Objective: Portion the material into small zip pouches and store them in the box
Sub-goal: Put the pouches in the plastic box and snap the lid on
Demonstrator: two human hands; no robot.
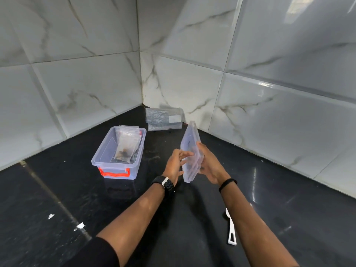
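both hands hold the clear lid (190, 151) upright on edge above the black table (57, 189): right hand (210, 166) grips its far face, fingers (200, 146) curled over the rim; left hand (176, 165) touches the near face with spread fingers. the box (119, 151) sits open to the left, filled pouches (126, 143) standing inside. a bag (163, 119) lies in the corner, a white scoop (231, 228) near the right forearm.

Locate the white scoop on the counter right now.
In the head view, the white scoop lies on the black counter at lower right, beside the right forearm.
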